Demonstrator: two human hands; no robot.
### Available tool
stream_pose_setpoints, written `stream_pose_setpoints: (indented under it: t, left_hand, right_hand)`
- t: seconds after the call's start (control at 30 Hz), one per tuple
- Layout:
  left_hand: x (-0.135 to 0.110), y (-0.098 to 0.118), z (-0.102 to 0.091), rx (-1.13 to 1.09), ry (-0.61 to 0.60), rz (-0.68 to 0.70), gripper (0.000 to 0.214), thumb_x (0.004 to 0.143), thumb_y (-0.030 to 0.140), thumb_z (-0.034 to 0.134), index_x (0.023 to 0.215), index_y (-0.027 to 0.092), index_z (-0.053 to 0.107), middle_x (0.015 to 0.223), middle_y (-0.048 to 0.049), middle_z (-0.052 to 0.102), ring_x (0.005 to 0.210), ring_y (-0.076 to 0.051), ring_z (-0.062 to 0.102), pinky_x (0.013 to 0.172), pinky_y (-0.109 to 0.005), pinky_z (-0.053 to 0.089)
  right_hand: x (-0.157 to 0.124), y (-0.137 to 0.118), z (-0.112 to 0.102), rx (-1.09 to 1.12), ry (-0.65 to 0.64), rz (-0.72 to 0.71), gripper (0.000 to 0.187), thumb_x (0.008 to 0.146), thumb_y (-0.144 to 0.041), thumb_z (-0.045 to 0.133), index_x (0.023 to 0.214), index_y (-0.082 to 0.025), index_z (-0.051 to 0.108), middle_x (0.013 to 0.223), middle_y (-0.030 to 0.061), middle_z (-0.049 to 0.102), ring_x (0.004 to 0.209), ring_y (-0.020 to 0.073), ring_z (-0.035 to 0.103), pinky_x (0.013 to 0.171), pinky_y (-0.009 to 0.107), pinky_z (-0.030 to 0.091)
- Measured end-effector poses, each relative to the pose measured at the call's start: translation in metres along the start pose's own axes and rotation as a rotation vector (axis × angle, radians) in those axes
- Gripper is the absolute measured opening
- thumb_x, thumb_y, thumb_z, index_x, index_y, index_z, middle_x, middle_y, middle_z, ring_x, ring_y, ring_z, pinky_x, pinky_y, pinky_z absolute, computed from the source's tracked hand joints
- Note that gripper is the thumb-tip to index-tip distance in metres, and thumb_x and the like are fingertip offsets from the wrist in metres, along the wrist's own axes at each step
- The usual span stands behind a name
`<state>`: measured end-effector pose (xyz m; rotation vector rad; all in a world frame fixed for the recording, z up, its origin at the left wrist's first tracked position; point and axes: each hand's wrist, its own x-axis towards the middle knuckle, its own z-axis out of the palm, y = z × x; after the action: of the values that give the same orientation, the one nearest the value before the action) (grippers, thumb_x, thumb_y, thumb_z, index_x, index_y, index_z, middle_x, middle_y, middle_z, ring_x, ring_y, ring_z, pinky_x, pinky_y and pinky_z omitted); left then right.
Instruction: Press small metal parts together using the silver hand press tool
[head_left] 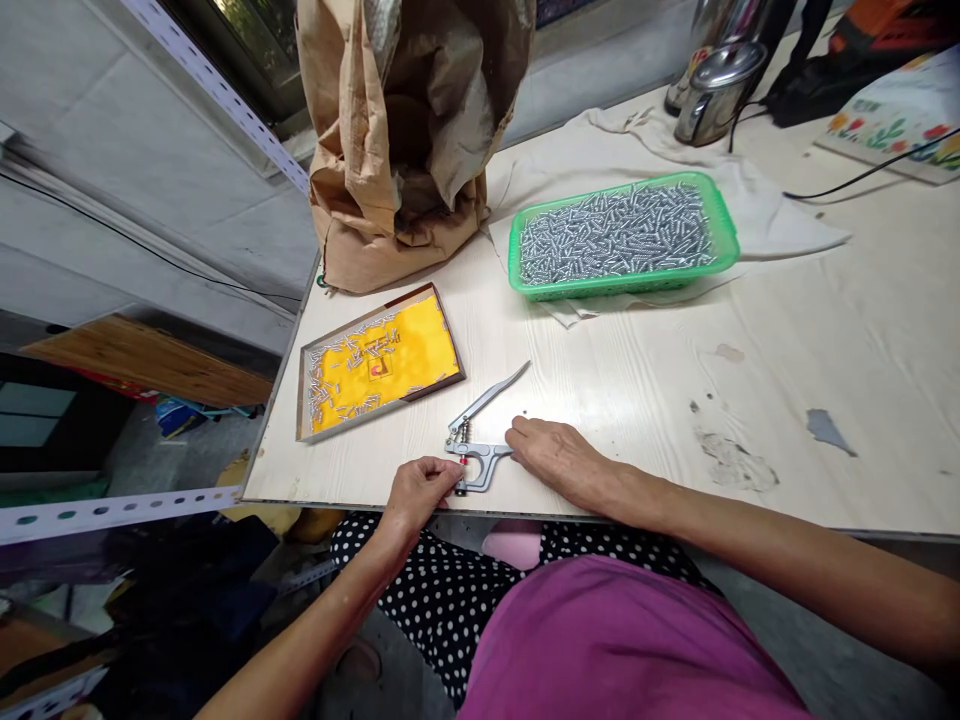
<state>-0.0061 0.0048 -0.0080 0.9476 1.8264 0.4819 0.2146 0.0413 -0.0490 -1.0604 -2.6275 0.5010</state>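
A pair of grey snap pliers (487,465) lies on the table near its front edge, with the upper handle raised away from the lower one. My right hand (559,460) is closed round the end of the lower handle. At the jaw, next to a small red part, my left hand (421,492) is pinched together; whatever lies between its fingertips is too small to make out. Behind the pliers is a shallow box (381,418) with a yellow bottom, holding many small silvery metal pieces. Farther back, a green plastic basket (615,290) is filled with similar pieces.
A large open brown paper bag (352,220) stands at the back left. White cloth (780,215) lies under the basket. At the back right are a lidded metal cup (720,90), a black cable and a flowered packet (892,130). The table edge runs just before my lap.
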Motion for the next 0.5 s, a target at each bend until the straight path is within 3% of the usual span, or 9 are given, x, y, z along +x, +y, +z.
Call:
stream_pose_setpoints:
  t: [0.27, 0.4, 0.5]
  left_hand:
    - [0.005, 0.005, -0.002, 0.163, -0.067, -0.039, 0.046, 0.056, 0.055, 0.071, 0.071, 0.011, 0.068, 0.052, 0.0029, 0.053, 0.05, -0.011, 0.047, 0.048, -0.025, 0.044]
    - [0.006, 0.005, -0.003, 0.178, -0.08, -0.035, 0.047, 0.056, 0.055, 0.07, 0.072, 0.01, 0.068, 0.054, 0.0022, 0.055, 0.05, -0.012, 0.049, 0.049, -0.026, 0.046]
    - [0.006, 0.003, -0.003, 0.165, -0.088, -0.034, 0.047, 0.056, 0.055, 0.071, 0.072, 0.011, 0.068, 0.051, 0.003, 0.053, 0.049, -0.012, 0.049, 0.049, -0.026, 0.046]
  right_hand:
    - [0.0, -0.002, -0.002, 0.009, -0.029, 0.001, 0.02, 0.086, 0.0, 0.043, 0.087, -0.017, 0.055, 0.089, 0.0065, 0.06, 0.073, 0.017, 0.052, 0.06, 0.03, 0.037]
    - [-0.001, 0.001, -0.013, 0.021, -0.039, -0.004, 0.01, 0.087, -0.014, 0.058, 0.097, -0.015, 0.058, 0.104, 0.0106, 0.062, 0.088, 0.0217, 0.056, 0.071, 0.033, 0.044]
    - [0.004, 0.014, -0.024, -0.039, -0.007, -0.003, 0.06, 0.073, -0.04, 0.078, 0.121, -0.012, 0.054, 0.136, 0.0206, 0.048, 0.119, 0.0347, 0.047, 0.093, 0.047, 0.042]
